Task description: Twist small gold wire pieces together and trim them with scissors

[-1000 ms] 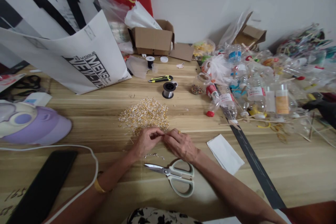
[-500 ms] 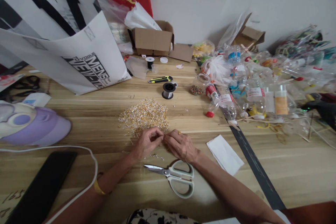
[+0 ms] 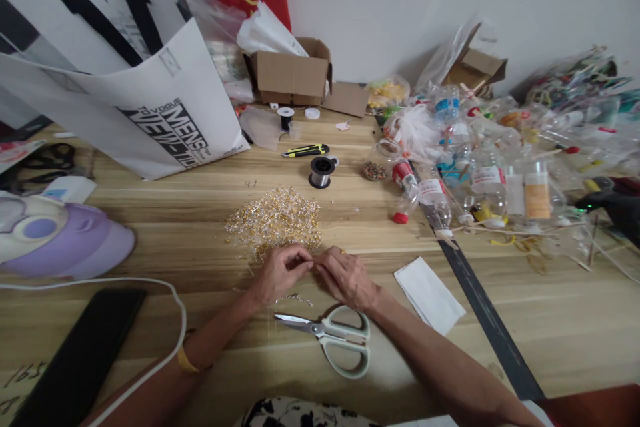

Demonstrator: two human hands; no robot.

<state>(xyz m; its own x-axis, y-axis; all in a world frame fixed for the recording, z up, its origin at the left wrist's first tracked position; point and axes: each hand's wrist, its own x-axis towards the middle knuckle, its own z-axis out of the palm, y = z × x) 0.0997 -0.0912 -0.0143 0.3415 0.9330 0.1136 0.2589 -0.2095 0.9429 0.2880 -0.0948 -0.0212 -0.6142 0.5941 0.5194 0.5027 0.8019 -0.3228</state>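
Note:
My left hand and my right hand meet fingertip to fingertip on the wooden table, just in front of a heap of small gold and silver pieces. Both hands are pinched together on something tiny between them that I cannot make out. A short string of small pieces lies under my left hand. White-handled scissors lie partly spread just below my hands.
A spool of thin wire and a yellow-black utility knife lie beyond the heap. A large white shopping bag stands at left, a purple cap and black phone nearer. Plastic bottles crowd the right; white paper lies nearby.

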